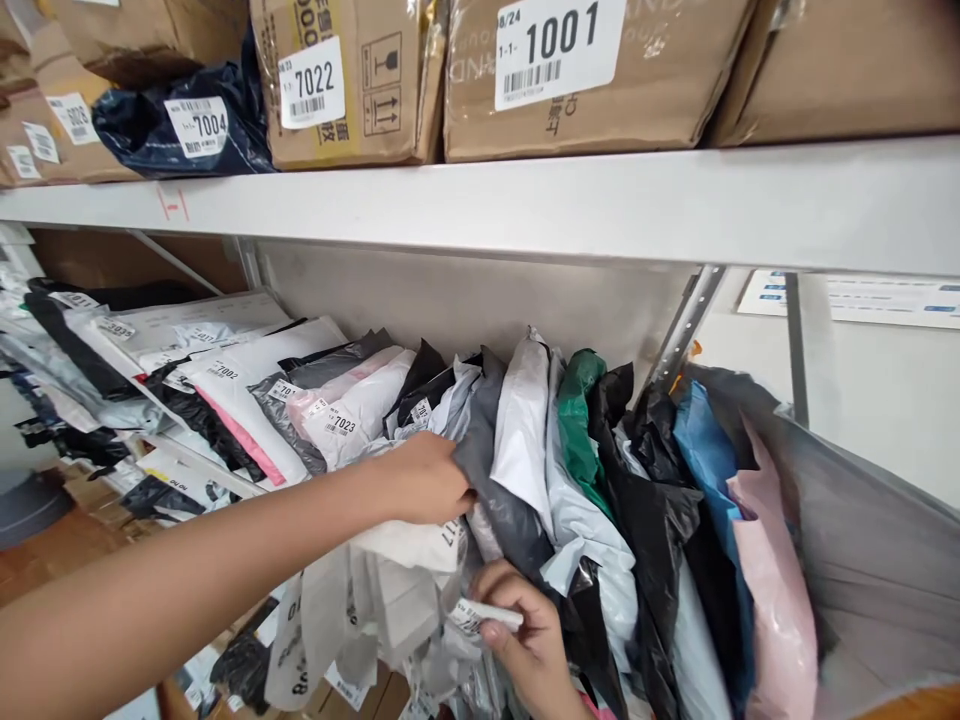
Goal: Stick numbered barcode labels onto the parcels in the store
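A row of plastic mailer parcels stands on edge on the lower shelf: white, grey, black, green, blue and pink. My left hand [427, 478] reaches in from the left and grips the edge of a dark grey parcel [501, 490], fingers tucked between it and the white parcels [352, 415] with the label 7023. My right hand [529, 640] is lower, at the front of the row, pinching the white label [484, 615] of a parcel between thumb and fingers. A green parcel [579, 420] and a black parcel [645, 500] stand just to the right.
The white metal shelf board [600, 205] above carries cardboard boxes [585, 75] labelled 1001 and 7022 and a dark bag [187, 125] labelled 7004. A slanted metal brace [686, 320] rises behind the row. More parcels lie stacked at the left [150, 350]. A large grey bag [870, 540] leans at the right.
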`<state>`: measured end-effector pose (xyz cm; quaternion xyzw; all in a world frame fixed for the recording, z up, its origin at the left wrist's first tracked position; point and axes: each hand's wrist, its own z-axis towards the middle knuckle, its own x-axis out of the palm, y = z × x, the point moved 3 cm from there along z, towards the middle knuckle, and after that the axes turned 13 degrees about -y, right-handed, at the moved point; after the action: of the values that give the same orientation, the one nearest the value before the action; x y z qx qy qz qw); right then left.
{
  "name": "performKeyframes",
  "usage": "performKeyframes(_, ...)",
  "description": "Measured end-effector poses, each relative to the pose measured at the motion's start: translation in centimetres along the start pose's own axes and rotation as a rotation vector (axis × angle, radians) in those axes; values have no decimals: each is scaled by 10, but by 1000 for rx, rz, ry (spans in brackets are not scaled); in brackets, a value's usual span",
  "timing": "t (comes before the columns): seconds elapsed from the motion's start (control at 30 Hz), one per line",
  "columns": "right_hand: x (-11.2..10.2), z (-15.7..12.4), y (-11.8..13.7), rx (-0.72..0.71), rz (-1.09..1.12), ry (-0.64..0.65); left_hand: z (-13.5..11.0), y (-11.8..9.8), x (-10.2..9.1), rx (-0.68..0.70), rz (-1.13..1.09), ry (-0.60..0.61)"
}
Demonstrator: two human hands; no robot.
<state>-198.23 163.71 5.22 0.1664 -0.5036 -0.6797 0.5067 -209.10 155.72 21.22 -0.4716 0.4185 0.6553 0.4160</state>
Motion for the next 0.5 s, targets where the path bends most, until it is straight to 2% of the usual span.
performKeyframes(0.13,4,2,9,-53,-77,-122,26,-10,-11,84,-38,54)
performKeyframes(0.17,4,2,9,-68,-94,-170,28,-12,-13,87,-40,121)
performKeyframes(0.23,1,3,7,-60,-98,-275,26,-13,-15,83,-32,328)
performKeyframes(0.3,-6,3,0,31,-74,-367,19,-10,-15,70,21,504)
performKeyframes(0.33,-9,3,-3,89,-66,-399,15,-9,-15,69,47,532)
performKeyframes(0.4,-10,3,-8,186,-77,-392,10,-5,-14,76,45,489)
performKeyframes(0.5,2,6,-13,296,-104,-304,9,-1,-14,71,-136,375)
